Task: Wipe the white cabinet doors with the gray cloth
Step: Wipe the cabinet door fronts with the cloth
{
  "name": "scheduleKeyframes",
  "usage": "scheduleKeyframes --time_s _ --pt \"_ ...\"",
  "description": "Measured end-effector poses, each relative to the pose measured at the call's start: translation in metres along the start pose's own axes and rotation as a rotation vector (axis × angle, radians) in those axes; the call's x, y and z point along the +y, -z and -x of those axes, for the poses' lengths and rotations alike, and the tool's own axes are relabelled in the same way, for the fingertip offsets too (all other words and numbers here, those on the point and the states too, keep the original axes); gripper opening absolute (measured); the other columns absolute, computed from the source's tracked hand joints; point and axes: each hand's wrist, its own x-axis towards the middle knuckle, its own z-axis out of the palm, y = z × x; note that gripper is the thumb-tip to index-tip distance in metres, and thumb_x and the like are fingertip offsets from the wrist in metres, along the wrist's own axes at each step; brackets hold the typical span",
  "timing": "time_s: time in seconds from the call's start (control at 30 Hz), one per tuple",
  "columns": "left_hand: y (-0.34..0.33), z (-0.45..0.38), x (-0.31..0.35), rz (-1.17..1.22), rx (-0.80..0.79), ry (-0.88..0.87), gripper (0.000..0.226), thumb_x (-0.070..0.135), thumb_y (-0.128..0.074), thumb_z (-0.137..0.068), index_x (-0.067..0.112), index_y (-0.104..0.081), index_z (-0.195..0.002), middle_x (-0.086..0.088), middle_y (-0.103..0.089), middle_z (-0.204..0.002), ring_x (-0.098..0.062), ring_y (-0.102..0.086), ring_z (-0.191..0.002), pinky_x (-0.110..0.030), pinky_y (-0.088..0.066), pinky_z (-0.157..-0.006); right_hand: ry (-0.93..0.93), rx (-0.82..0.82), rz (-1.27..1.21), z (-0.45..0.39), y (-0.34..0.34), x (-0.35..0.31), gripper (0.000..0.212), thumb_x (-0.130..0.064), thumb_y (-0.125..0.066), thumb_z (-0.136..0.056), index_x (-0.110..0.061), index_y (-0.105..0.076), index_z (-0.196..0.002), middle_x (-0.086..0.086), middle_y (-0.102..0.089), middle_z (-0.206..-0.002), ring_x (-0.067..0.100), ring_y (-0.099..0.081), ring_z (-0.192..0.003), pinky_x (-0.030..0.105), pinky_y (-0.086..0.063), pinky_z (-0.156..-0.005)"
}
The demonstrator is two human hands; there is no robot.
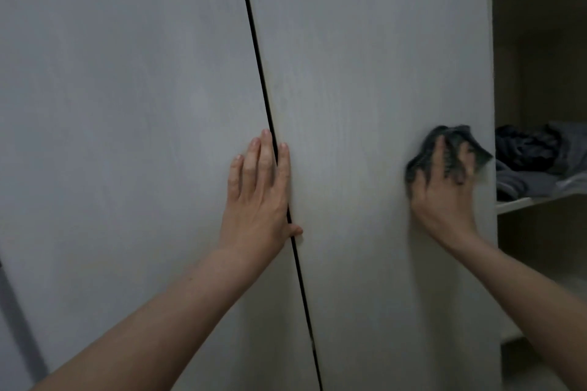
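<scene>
Open shelf (pixel 521 202) with dark folded clothes (pixel 533 159) at right. Right hand (pixel 444 197) presses crumpled gray cloth (pixel 451 149) on right white cabinet door (pixel 365 73); left hand (pixel 259 190) flat, fingers spread, across door gap (pixel 254 41), gripping nothing.

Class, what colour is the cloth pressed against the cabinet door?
Dark gray, bunched under the right hand; the cloth shows best in the head view.
</scene>
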Motion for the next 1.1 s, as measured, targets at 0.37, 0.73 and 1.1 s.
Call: scheduleKeyframes --time_s 0.37,0.73,1.1 --pt "-0.035 0.062 0.027 0.002 0.0 -0.013 0.122 0.053 -0.083 -0.06 0.002 -0.021 -0.153 -0.021 -0.009 -0.161 -0.035 -0.008 -0.149 -0.053 -0.016 -0.118 0.202 -0.017 0.0 0.136 -0.066 -0.102 0.066 -0.043 -0.031 -0.097 -0.018 -0.016 -0.155 0.031 -0.004 -0.158 0.048 -0.001 -0.147 0.06 -0.01 -0.118" --pt "-0.05 0.098 0.038 -0.025 -0.074 -0.08 0.128 0.053 -0.084 -0.057 0.002 -0.018 -0.154 -0.021 -0.008 -0.161 -0.036 -0.006 -0.149 -0.056 -0.014 -0.118 0.175 -0.08 0.068 0.121 -0.046 0.013 0.071 -0.042 -0.031 -0.097 -0.009 -0.007 -0.156 0.031 0.001 -0.158 0.046 0.001 -0.147 0.049 -0.005 -0.122" --pt "-0.069 0.144 0.055 -0.044 -0.117 -0.127 0.112 0.033 -0.08 -0.066 0.0 -0.017 -0.153 -0.022 -0.007 -0.161 -0.034 -0.006 -0.15 -0.054 -0.016 -0.118 0.09 -0.097 -0.049 0.217 -0.094 -0.052 0.066 -0.031 -0.035 -0.099 -0.009 -0.007 -0.155 0.036 -0.003 -0.156 0.05 0.001 -0.146 0.056 -0.009 -0.119"
